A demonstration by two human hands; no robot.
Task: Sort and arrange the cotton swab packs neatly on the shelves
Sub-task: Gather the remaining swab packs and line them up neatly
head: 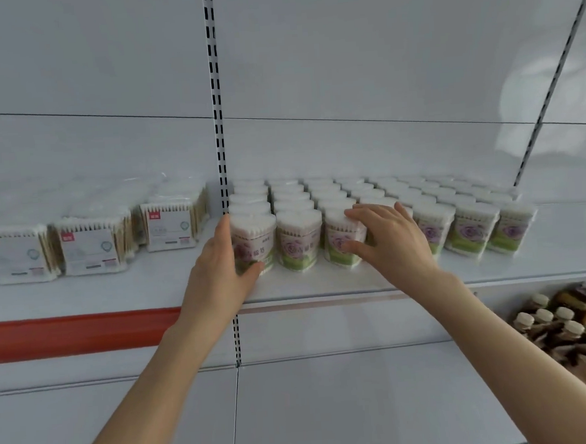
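Round cotton swab packs with purple-and-green labels stand in several rows on the white shelf (322, 281). My left hand (218, 264) grips the leftmost front pack (256, 237), palm against its left side and thumb across its lower front. My right hand (385, 236) rests on the third front pack (341, 243), fingers over its top and thumb on its label. The second front pack (299, 242) stands free between both hands. Flat rectangular swab packs (90, 248) with red tags stand on the shelf's left section.
A slotted black-and-white upright (217, 123) divides the two shelf sections. A red price strip (79, 334) runs along the left shelf edge. Brown bottles with cream caps (565, 328) fill the lower shelf at the right. More round packs (470, 228) continue rightward.
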